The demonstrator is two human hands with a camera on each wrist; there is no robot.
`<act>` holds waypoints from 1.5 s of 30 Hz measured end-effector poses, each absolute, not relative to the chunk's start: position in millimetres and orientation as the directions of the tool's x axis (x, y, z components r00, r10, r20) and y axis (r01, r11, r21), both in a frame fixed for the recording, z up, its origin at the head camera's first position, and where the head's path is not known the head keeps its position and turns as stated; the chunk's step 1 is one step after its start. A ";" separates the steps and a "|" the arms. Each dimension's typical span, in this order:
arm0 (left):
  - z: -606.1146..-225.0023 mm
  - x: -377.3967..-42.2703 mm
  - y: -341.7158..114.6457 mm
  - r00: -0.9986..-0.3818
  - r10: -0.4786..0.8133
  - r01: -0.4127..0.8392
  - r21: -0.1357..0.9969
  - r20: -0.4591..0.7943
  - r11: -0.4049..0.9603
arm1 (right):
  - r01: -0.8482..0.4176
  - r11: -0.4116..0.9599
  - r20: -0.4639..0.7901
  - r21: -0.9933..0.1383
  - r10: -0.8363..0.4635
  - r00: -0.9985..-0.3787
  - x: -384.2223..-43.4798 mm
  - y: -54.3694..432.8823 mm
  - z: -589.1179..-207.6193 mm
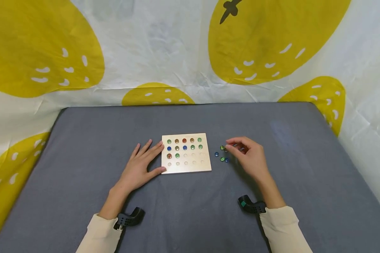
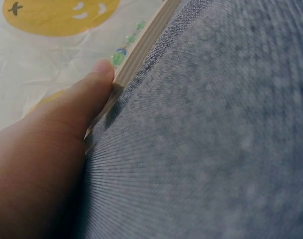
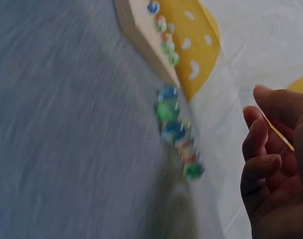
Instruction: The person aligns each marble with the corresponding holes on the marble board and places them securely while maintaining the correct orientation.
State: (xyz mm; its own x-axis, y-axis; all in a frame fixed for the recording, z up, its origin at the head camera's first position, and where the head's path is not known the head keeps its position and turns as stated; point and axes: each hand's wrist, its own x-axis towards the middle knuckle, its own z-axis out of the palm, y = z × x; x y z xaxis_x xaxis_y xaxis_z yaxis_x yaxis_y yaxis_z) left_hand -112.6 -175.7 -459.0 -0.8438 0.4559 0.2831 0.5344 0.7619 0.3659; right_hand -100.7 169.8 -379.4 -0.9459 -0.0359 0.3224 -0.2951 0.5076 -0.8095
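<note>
A pale wooden board (image 1: 190, 169) with rows of round hollows lies on the grey cloth. Marbles in green, blue, amber and red fill its two far rows and two hollows at the left of the third. My left hand (image 1: 140, 169) is spread at the board's left side, fingertips on its edge and thumb (image 2: 91, 92) at the near corner. To the right of the board lies a loose group of several marbles (image 3: 174, 130), blue, green and orange. Over them hovers my right hand (image 1: 248, 154), fingers loosely bent, a gap between thumb and index finger (image 3: 255, 117), nothing visible between them.
A grey cloth (image 1: 190, 211) covers the table. Behind and beside it hangs a white sheet with large yellow shapes (image 1: 278, 38). Each wrist wears a black camera mount (image 1: 131, 217).
</note>
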 end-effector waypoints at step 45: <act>-463.1 -116.7 -176.2 -0.833 0.461 0.549 0.352 0.305 0.758 | -0.429 0.555 0.354 -0.713 -0.244 -0.903 -118.5 208.5 -456.6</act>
